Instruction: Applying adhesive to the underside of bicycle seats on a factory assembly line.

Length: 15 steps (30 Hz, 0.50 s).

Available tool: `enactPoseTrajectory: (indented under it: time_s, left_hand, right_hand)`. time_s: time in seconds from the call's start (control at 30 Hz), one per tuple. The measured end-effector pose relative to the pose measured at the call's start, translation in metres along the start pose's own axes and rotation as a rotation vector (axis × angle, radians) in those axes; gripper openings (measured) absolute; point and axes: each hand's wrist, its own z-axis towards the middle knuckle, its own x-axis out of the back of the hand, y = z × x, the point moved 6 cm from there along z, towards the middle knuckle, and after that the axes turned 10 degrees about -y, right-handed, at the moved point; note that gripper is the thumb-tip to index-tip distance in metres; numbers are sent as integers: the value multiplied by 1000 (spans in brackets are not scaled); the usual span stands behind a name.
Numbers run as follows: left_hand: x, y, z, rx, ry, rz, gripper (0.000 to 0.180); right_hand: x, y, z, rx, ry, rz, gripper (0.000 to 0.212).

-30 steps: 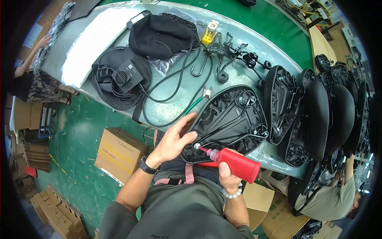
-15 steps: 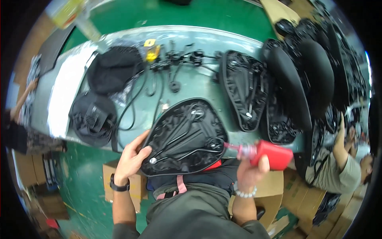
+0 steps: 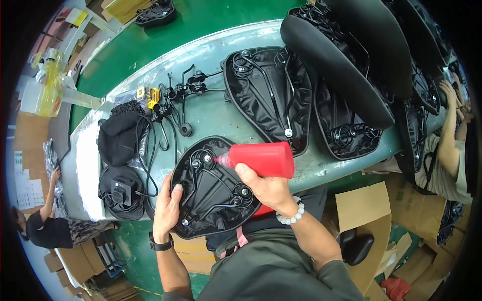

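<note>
A black saddle-shaped piece [image 3: 213, 188] lies underside up in front of me, with wrinkled lining, bent metal rods, coils and silvery bolts. My left hand [image 3: 166, 206] holds its left edge, thumb on the rim and fingers under it. A red squeeze bottle [image 3: 263, 158] is in my right hand [image 3: 266, 189], tilted nearly level above the piece. Its clear pinkish nozzle [image 3: 223, 160] points left, the tip close to a bolt [image 3: 207, 158] at the upper coil. Whether the tip touches the bolt I cannot tell.
Similar black pieces [image 3: 271, 95] lie and stack on the table [image 3: 211, 118] to the right. Black metal brackets [image 3: 181, 93], cables and a black cap [image 3: 120, 140] sit at the left. Cardboard boxes [image 3: 364, 205] stand below; people work at left [image 3: 50, 220] and right [image 3: 447, 150].
The red bottle has moved left and up over the saddle-shaped piece. Its nozzle has gone from the right-hand coil to the upper one. My view has also shifted and turned.
</note>
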Motion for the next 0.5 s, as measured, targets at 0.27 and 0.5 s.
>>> enactPoseTrajectory:
  time_s: [0.27,0.5]
  left_hand:
    - [2,-6,2,-26,1,60,50]
    - [1,0,1,9,7,21,48]
  right_hand:
    - [-8,15,5,86,-35,-34,24]
    - [-8,11,5,38,-21,-87,22]
